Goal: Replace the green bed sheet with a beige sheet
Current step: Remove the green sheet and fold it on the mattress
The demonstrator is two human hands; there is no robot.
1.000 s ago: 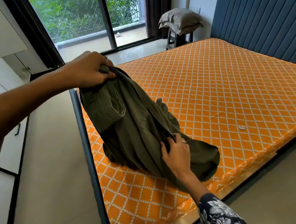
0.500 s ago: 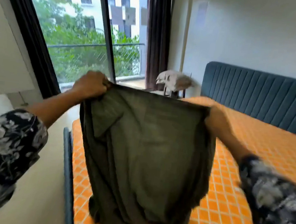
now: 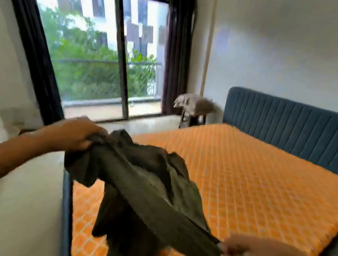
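Green sheet (image 3: pixel 147 188) bunched, gripped by left hand (image 3: pixel 75 134), right hand (image 3: pixel 254 255)

**One head camera, looking across the bed**

A single wide-angle view from the person's head, standing at the bed's foot corner. It faces forward and slightly down over the mattress (image 3: pixel 242 177) toward the headboard (image 3: pixel 293 128) and window (image 3: pixel 92 53). Both hands sit close to the lens, blurred. No second view shares the scene.
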